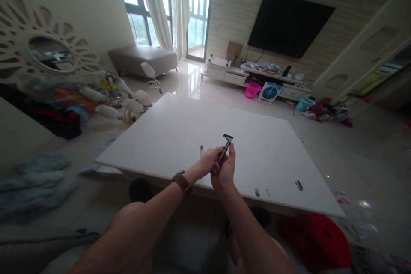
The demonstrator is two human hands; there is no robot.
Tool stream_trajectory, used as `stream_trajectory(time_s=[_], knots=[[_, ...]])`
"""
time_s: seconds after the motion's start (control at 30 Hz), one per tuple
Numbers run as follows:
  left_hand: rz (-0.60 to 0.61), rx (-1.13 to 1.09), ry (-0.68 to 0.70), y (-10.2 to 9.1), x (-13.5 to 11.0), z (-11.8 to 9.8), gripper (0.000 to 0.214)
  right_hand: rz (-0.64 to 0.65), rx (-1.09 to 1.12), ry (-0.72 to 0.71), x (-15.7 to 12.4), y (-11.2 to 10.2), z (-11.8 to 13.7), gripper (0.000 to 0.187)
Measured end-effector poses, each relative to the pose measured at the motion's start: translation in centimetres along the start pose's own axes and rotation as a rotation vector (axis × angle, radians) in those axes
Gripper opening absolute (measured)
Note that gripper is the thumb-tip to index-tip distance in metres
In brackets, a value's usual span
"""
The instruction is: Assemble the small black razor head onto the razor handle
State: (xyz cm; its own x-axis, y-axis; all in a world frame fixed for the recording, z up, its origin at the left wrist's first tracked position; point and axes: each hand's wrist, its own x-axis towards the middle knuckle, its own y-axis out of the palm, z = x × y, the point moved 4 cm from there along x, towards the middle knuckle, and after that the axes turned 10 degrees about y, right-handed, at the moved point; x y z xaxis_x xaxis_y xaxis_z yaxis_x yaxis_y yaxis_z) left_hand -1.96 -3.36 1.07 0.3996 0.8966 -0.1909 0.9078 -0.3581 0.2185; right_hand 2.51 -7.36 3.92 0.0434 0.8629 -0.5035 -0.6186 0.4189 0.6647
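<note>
A razor [222, 154] with a dark and silver handle is held above the near part of the white table [192, 124], its head pointing up and away from me. My left hand [209, 163], below a brown watch strap, has its fingers closed on the handle. My right hand [226, 170] is wrapped round the handle from the other side, thumb up near the neck. Part of the handle is hidden by the fingers. Just left of the hands, a slim clear object with a dark top [201, 150] is on the table.
Toward the right of the table are a small gold-coloured piece [257, 192], a clear piece [268, 192] and a dark blue object [299, 185]. A red roll-shaped object [327, 239] is by the near right corner. Lamp shades [109, 111] crowd the left edge.
</note>
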Motion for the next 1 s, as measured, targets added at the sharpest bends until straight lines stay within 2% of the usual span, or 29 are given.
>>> stream_trajectory(time_s=[0.1, 0.2, 0.3, 0.37, 0.43, 0.5, 0.57, 0.7, 0.83, 1.0], knots=[[-0.005, 0.047, 0.035, 0.1, 0.1, 0.1, 0.044, -0.036, 0.018, -0.022, -0.1, 0.1, 0.1, 0.061], [-0.006, -0.036, 0.066, 0.5, 0.0, 0.1, 0.046, -0.057, 0.018, -0.054, -0.1, 0.2, 0.2, 0.063], [-0.007, -0.139, 0.072, 0.5, -0.1, -0.7, 0.045, 0.045, -0.036, -0.085, 0.0, 0.6, 0.5, 0.067], [0.007, -0.332, 0.114, 0.1, -0.2, -2.0, 0.044, 0.155, -0.095, -0.078, 0.1, 1.2, 0.6, 0.069], [0.016, -0.622, 0.202, -0.8, -0.2, -3.7, 0.049, 0.213, -0.141, -0.057, 0.1, 1.5, 0.6, 0.071], [-0.009, -0.852, 0.285, -2.0, -0.2, -5.2, 0.057, 0.203, -0.169, -0.018, 0.2, 1.4, 0.5, 0.071], [-0.044, -0.96, 0.32, -3.1, -0.1, -6.0, 0.064, 0.174, -0.196, 0.031, 0.3, 1.2, 0.3, 0.07], [-0.015, -1.017, 0.344, -3.7, 0.0, -6.4, 0.076, 0.131, -0.287, 0.085, 0.4, 0.8, -0.4, 0.068], [0.055, -1.013, 0.35, -3.3, -0.2, -6.3, 0.082, 0.075, -0.361, 0.047, 0.5, 0.7, -0.7, 0.064], [0.062, -1.044, 0.34, -3.1, -0.3, -6.1, 0.082, 0.016, -0.41, 0.043, 0.8, 0.5, -0.8, 0.063]])
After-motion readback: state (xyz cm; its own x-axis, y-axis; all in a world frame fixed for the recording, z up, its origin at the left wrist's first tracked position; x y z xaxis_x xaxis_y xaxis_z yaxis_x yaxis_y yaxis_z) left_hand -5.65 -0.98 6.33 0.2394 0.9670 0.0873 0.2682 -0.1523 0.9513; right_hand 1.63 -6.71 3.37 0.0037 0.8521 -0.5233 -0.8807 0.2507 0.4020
